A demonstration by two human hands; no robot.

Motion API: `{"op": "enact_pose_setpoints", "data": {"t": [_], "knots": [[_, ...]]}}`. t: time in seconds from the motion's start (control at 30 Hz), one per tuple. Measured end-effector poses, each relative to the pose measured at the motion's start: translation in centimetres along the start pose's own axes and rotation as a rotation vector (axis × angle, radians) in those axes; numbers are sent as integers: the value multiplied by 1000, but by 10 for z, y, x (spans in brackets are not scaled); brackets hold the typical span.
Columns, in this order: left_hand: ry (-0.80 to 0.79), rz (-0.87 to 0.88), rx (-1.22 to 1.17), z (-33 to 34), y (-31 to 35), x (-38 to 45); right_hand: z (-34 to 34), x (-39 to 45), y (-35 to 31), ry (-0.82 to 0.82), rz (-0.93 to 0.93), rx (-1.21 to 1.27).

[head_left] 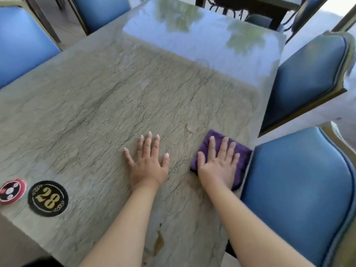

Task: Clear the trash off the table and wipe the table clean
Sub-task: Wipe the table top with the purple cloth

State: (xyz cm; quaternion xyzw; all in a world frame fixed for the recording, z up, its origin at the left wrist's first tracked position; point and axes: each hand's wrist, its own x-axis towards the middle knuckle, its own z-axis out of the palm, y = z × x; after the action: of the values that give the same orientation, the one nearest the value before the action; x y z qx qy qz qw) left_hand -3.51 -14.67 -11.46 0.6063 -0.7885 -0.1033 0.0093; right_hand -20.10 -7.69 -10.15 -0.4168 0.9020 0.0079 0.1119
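Head view: marbled counter (115, 105) ringed by blue chairs; nearest chair (300, 191) at 3 o'clock, touching the counter edge. Right hand (218, 164), grip apart, fingers flat, presses purple cloth (242, 157) at the counter's 4 o'clock edge. Left hand (148, 162) flat, fingers spread, just beside. Black "28" disc (48, 198) and red disc (12, 191) at 8 o'clock. Brown stain (159, 241) at 6 o'clock. Frame blurred; red disc's marking unreadable.

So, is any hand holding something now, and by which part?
Nothing is gripped. The right hand presses flat on the middle of the purple cloth; the left hand lies flat on the bare table.
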Motion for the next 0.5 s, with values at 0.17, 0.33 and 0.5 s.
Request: {"op": "enact_pose_setpoints", "data": {"t": [0.17,0.33,0.5], "knots": [[-36,76,-35,-8,-2,-20,16,-80,5,-30,-324,43],[23,100,2,6,-3,-40,-1,-11,23,5,-324,-24],[41,95,29,11,-2,-35,-5,26,5,5,-239,-13]]}}
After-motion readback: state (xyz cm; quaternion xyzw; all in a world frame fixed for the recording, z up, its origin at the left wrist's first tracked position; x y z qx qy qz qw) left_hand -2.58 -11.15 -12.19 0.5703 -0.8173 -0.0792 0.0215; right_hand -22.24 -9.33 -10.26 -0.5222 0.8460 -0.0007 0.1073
